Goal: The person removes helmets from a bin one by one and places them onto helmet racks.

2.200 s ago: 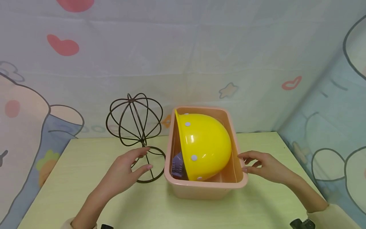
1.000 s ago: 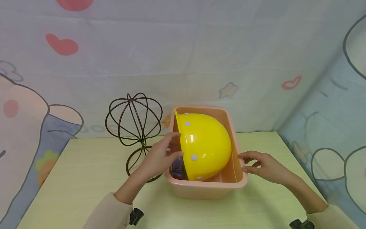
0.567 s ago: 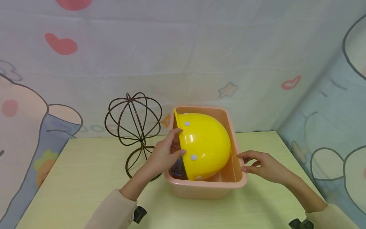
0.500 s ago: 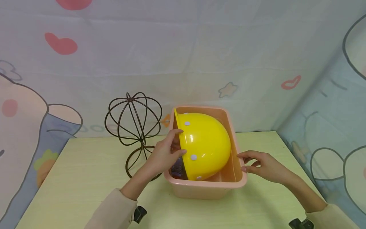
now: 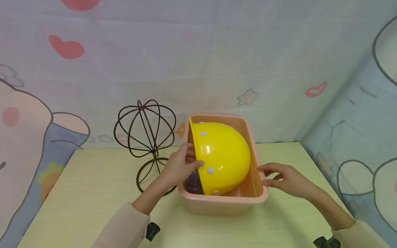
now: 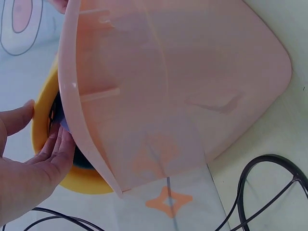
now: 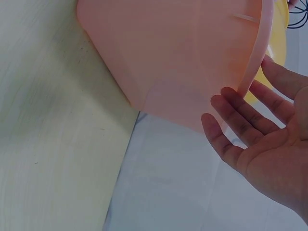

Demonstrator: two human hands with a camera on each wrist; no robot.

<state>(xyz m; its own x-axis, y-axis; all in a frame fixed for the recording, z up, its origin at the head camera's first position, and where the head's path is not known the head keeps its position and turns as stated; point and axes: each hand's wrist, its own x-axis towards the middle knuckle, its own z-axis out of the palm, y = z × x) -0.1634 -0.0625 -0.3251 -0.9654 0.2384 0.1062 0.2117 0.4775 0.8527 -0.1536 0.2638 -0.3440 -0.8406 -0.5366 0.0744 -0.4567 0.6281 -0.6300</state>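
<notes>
A yellow hard hat [image 5: 226, 155] with white studs lies on its side in a pink plastic bin [image 5: 223, 206], its open side facing left. My left hand [image 5: 178, 167] pinches its brim, the thumb on the outer shell and the fingers inside. In the left wrist view, the brim [image 6: 41, 115] shows between thumb and fingers, beside a dark lining. A purple ribbed part [image 5: 193, 182] shows under the brim. My right hand [image 5: 285, 179] holds the bin's right rim between thumb and fingers; in the right wrist view, its lower fingers [image 7: 236, 118] lie along the outer wall.
A dark wire stand [image 5: 154, 151] with a globe-shaped top and a ring base stands left of the bin, behind my left forearm. The bin rests on a pale wooden table [image 5: 93, 193]. A printed cloth [image 5: 186, 51] hangs behind, another at the right.
My left hand has moved right, from in front of the wire stand to the hat's brim, and its fingers have slipped inside. My right hand, the hat and the bin have stayed put.
</notes>
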